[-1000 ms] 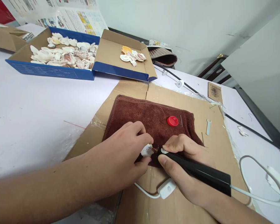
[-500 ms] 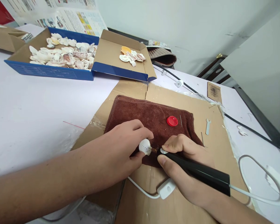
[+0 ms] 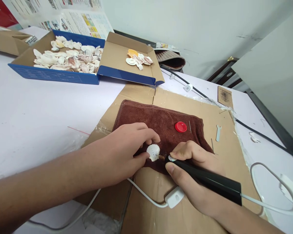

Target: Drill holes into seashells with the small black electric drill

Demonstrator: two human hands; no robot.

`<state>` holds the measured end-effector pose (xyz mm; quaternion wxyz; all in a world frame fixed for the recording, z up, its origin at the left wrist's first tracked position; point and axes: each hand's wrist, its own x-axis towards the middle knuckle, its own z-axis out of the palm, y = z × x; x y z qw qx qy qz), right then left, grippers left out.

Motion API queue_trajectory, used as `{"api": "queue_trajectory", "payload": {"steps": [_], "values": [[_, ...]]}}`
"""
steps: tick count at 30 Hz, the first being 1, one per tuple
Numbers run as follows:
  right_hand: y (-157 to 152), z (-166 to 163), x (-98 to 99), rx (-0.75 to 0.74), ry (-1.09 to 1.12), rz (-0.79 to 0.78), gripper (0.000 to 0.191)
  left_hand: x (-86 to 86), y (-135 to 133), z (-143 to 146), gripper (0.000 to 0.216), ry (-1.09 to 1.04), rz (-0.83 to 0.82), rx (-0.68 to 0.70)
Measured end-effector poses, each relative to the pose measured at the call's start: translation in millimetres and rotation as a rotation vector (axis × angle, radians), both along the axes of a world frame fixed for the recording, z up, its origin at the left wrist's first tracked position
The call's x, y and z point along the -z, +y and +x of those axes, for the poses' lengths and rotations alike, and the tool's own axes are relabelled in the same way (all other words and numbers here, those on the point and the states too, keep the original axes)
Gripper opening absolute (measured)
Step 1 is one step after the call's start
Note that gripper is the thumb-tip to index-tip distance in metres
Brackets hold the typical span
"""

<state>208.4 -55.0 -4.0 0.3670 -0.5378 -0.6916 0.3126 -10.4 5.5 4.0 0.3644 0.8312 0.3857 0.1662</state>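
Note:
My left hand (image 3: 123, 152) pinches a small white shell (image 3: 153, 152) between thumb and fingers and holds it on a brown towel (image 3: 158, 122). My right hand (image 3: 197, 172) grips a black corded rotary tool (image 3: 205, 177) like a pen. The tool's tip touches the right edge of the shell. A white cable with an inline switch (image 3: 175, 197) runs under my hands.
A red cap (image 3: 180, 126) lies on the towel, which rests on flat cardboard (image 3: 224, 152). A small wrench (image 3: 218, 132) and thin pins lie to the right. An open blue box (image 3: 63, 61) full of shells stands at the back left; its lid (image 3: 127, 61) holds several shells.
My left hand has drawn back and turned the shell, so more of its white face shows. The white cable now shows under my left arm. My right hand and the tool have stayed put.

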Motion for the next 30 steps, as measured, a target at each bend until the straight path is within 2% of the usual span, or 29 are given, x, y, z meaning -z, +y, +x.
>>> {"api": "queue_trajectory", "payload": {"steps": [8,16,22,30], "values": [[2,-1,-9.5,-0.014,-0.025,-0.02,0.023,3.6,-2,3,0.03,-0.024,0.035,-0.028],[3,-2,-9.2,-0.023,-0.022,-0.02,0.025,6.1,-7,6,0.032,-0.018,0.021,-0.049],[1,2,-1.7,-0.052,-0.023,0.06,0.024,8.5,-12,5,0.03,-0.028,0.045,-0.046],[4,2,-9.5,-0.11,-0.093,0.079,0.025,6.4,-21,7,0.022,0.026,0.126,-0.034]]}}
